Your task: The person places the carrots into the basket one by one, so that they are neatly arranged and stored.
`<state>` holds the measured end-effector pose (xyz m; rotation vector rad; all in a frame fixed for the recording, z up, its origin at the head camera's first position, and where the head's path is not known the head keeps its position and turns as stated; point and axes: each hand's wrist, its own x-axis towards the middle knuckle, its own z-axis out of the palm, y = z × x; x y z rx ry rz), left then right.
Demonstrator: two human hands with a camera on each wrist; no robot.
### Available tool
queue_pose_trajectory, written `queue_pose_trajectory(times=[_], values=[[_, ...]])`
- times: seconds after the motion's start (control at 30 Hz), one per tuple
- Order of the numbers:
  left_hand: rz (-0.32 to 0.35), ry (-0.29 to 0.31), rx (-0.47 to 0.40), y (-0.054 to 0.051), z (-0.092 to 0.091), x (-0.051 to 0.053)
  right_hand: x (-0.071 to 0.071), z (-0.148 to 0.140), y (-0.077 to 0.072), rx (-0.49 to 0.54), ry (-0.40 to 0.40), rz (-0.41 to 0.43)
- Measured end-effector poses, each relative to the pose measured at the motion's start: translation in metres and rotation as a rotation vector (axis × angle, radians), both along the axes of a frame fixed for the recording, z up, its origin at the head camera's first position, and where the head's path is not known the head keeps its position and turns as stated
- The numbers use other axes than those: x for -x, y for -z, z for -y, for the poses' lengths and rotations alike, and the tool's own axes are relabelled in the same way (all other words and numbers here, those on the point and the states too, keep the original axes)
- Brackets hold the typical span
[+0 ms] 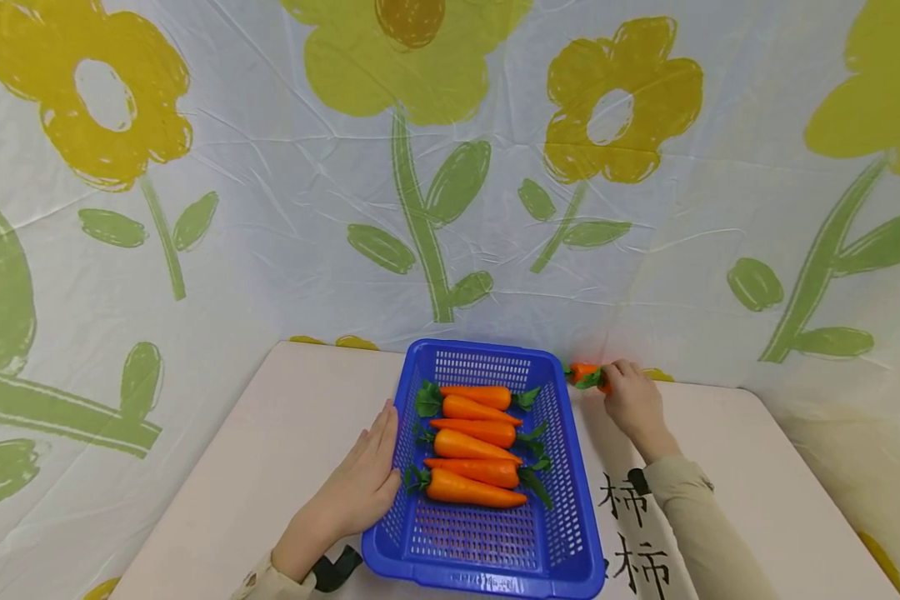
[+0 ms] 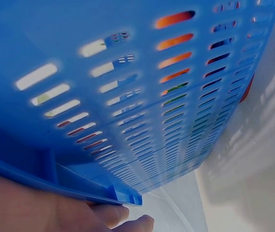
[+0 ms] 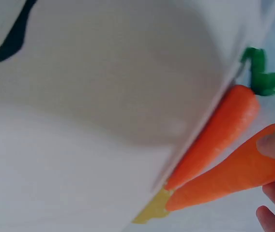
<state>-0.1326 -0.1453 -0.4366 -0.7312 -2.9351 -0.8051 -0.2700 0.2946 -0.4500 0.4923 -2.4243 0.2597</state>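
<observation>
A blue plastic basket [image 1: 587, 508] stands on the table with several orange carrots [image 1: 476, 486] lying crosswise inside, leafy tops at alternate ends. My left hand [image 1: 356, 487] rests against the basket's left side with its fingers straight. In the left wrist view its fingertips show just under the rim [image 2: 69, 193]. At the table's back edge, right of the basket, my right hand [image 1: 636, 408] pinches a carrot [image 3: 229, 174] between thumb and fingers. Another carrot [image 3: 220, 130] with a green top lies along that edge, close beside the held one.
A white cloth with printed yellow flowers [image 1: 622, 100] hangs behind the table and around its sides. Black written characters [image 1: 641, 567] mark the pale tabletop [image 1: 270, 450] to the right of the basket, near my right forearm.
</observation>
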Motion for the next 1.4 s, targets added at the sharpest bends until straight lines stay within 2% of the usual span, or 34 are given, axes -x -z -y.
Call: queue_pose_trajectory(times=[0.2,0.43,0.6,0.83,0.93,1.2,1.4], values=[[0.003,-0.001,-0.001,0.000,0.000,0.000,-0.011,0.002,-0.021,0.059,0.052,0.086],[0.009,-0.007,-0.003,0.002,0.000,0.001,-0.024,0.000,-0.042,0.148,0.049,0.081],[0.008,-0.007,0.003,0.002,0.001,0.000,-0.037,0.003,-0.060,0.268,0.050,0.111],[0.004,-0.005,0.006,0.002,0.001,0.000,-0.051,0.010,-0.087,0.425,-0.054,0.025],[0.005,-0.005,0.005,0.002,0.000,0.000,-0.057,0.014,-0.097,0.493,-0.080,0.019],[0.008,-0.002,0.009,0.002,0.001,0.000,-0.078,0.030,-0.125,0.690,-0.165,0.098],[0.002,-0.002,0.008,0.002,0.001,0.000,-0.091,0.044,-0.137,0.876,-0.278,0.216]])
